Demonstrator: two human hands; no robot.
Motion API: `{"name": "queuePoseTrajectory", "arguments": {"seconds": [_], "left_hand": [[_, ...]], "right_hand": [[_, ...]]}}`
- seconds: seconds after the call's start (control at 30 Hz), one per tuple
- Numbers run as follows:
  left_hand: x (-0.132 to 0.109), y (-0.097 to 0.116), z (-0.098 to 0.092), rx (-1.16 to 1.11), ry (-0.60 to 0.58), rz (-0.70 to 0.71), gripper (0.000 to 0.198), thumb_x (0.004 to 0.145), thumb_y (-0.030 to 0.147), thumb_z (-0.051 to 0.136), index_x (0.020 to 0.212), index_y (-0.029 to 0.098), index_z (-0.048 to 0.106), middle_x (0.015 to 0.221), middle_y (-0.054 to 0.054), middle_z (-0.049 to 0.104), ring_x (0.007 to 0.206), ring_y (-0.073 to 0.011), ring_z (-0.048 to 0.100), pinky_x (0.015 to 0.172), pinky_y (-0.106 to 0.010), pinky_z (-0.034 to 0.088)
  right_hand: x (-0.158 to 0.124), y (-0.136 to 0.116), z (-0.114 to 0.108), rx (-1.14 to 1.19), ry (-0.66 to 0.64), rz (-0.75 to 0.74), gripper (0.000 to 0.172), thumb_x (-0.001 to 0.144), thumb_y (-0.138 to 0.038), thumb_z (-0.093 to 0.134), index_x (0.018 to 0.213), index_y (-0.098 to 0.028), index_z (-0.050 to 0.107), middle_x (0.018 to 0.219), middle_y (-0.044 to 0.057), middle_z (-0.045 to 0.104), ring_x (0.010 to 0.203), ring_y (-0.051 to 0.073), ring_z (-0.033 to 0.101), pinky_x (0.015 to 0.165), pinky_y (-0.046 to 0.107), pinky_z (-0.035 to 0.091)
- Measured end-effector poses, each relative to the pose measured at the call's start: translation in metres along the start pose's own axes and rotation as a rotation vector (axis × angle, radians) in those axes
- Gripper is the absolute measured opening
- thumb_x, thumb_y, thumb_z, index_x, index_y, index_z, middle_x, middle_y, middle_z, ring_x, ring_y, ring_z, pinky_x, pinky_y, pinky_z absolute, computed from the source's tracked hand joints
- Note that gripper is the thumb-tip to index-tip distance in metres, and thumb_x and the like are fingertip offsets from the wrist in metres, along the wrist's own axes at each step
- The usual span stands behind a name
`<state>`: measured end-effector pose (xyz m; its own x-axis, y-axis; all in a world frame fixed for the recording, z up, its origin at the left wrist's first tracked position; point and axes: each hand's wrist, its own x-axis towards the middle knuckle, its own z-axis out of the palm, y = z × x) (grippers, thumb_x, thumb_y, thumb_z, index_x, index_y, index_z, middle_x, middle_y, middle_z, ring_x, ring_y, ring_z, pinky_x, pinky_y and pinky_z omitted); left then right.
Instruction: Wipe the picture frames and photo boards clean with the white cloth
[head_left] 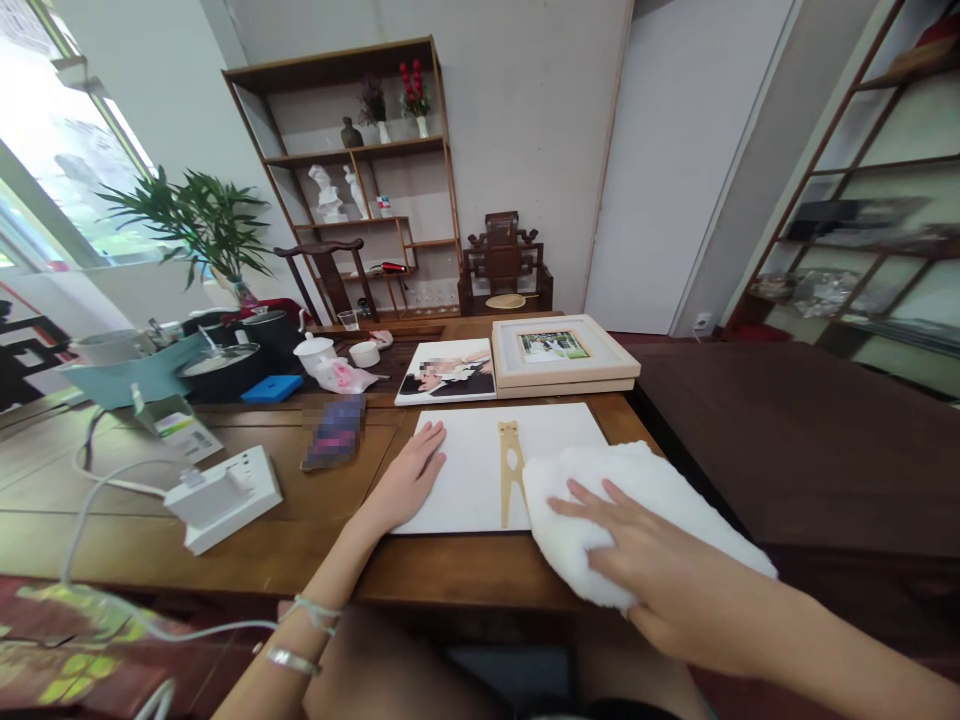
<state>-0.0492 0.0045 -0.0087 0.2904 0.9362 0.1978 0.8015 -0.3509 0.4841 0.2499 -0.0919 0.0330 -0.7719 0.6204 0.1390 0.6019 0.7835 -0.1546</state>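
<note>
My left hand lies flat with fingers stretched on the left part of a white board, close to the table's front edge. A flat, tan, cat-shaped piece with a hole in its middle and two long legs lies on the board between my hands. At the right side, my right hand grips a fluffy white cloth, its fingers spread over the pile. This cloth covers the board's right part and hangs past the table edge. Its left edge touches or nearly touches the cat-shaped piece.
Behind the board are a photo print and a stack of wooden frames. To the left sit a power strip with cables, a small box, a blue box, a white teapot and a dark pot.
</note>
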Motion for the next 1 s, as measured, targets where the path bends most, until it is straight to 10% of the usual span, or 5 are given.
{"name": "queuePoseTrajectory", "arguments": {"seconds": [0.43,0.83,1.0], "left_hand": [[-0.001,-0.003,0.001,0.018,0.012,0.000,0.050,0.088,0.037,0.033,0.130,0.012,0.043,0.142,-0.009,0.037,0.134,-0.0199,0.026,0.111,-0.038,0.020],[0.001,0.001,0.000,0.040,0.031,0.011,0.049,0.088,0.036,0.032,0.128,0.010,0.046,0.140,-0.011,0.039,0.133,-0.0205,0.029,0.110,-0.039,0.021],[0.000,-0.002,0.001,0.041,0.040,0.023,0.049,0.088,0.036,0.033,0.128,0.012,0.046,0.139,-0.010,0.040,0.132,-0.0202,0.030,0.110,-0.039,0.022]], "right_hand": [[0.090,0.093,0.016,-0.092,0.163,0.139,0.022,0.080,-0.013,0.042,0.092,-0.014,0.060,0.101,0.015,0.064,0.121,0.033,0.040,0.097,0.051,0.032],[0.016,-0.009,0.010,0.023,-0.028,0.194,0.032,0.060,-0.005,0.044,0.084,-0.015,0.062,0.138,0.014,0.039,0.131,0.035,0.023,0.104,0.058,0.020],[0.021,0.006,0.009,0.019,0.007,0.157,0.032,0.060,-0.005,0.045,0.086,-0.015,0.062,0.136,0.012,0.042,0.130,0.032,0.026,0.106,0.052,0.018]]}}
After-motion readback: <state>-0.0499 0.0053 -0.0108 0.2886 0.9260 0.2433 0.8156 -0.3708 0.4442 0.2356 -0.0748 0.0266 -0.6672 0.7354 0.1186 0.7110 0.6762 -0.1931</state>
